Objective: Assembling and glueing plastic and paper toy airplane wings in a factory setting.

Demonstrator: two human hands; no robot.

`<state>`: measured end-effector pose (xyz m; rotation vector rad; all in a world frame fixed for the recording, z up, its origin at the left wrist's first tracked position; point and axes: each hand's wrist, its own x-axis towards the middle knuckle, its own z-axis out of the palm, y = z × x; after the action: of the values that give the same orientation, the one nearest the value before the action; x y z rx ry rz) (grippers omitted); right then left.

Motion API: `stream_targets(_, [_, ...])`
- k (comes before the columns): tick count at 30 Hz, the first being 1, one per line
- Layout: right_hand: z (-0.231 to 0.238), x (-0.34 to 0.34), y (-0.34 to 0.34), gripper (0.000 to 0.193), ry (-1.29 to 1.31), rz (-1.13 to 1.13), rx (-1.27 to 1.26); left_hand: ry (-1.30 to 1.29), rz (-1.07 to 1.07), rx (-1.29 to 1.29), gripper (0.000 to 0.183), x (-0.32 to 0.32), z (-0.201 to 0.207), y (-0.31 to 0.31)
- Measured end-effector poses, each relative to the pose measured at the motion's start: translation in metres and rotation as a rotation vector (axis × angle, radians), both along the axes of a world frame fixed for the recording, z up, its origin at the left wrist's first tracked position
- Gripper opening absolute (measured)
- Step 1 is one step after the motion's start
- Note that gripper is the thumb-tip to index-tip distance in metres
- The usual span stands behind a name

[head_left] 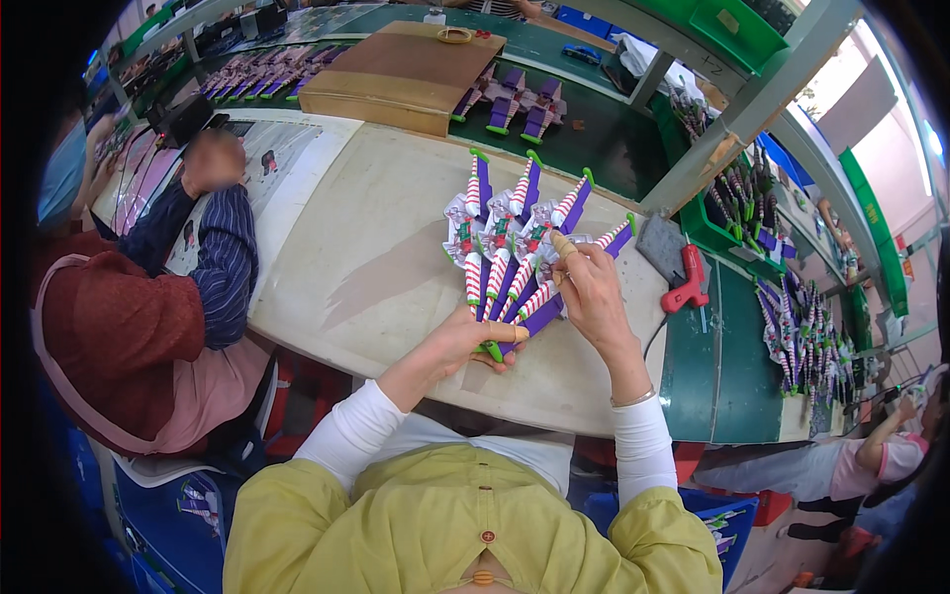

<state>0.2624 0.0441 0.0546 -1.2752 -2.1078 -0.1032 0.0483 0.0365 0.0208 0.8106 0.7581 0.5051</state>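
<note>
Several toy wing packs (501, 234) are fanned side by side over the pale tabletop, white with red-striped, purple wings and green tips. My left hand (457, 343) is closed round their gathered lower wing ends, its thumb lying across the top. On the rightmost wing pack (616, 238) my right hand (594, 295) rests with bent fingers, gripping its middle body. The hand covers much of that piece. Tan coverings wrap the left thumb and a right finger.
Right of the work lie a red glue gun (688, 282) and a grey block (661, 244). A brown box (396, 74) stands at the back, beside more wing packs (515, 103) on a green belt. Green bins (727, 233) and a metal post (737, 129) border the right. A co-worker (148, 327) sits left.
</note>
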Motion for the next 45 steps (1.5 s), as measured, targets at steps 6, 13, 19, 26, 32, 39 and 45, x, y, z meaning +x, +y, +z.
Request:
stream_targets(6, [0.001,-0.005,0.006,0.044,-0.014,0.006,-0.042,0.004,-0.004,0.0,0.026,0.0,0.001,0.0])
stream_targets(13, [0.003,-0.013,0.006,0.045,-0.083,-0.088,0.022,-0.003,0.006,0.016,0.022,-0.001,0.002,-0.001])
stream_targets(19, [-0.004,-0.005,0.009,0.046,-0.145,-0.019,0.125,-0.011,-0.005,0.018,0.022,-0.001,0.002,-0.001])
stream_targets(26, [0.006,-0.001,0.01,0.051,-0.275,0.112,0.101,-0.025,-0.007,0.005,0.023,-0.001,0.0,0.0])
stream_targets(32, [0.006,-0.004,0.003,0.05,-0.306,0.13,0.071,-0.019,0.007,0.006,0.023,-0.001,0.002,0.0])
stream_targets(39, [-0.008,-0.017,-0.014,0.058,-0.214,-0.054,0.041,-0.012,0.017,0.007,0.022,-0.006,0.001,-0.004])
stream_targets(45, [-0.032,-0.016,-0.032,0.073,-0.08,-0.177,-0.139,-0.047,-0.005,0.016,0.018,0.011,-0.01,0.001])
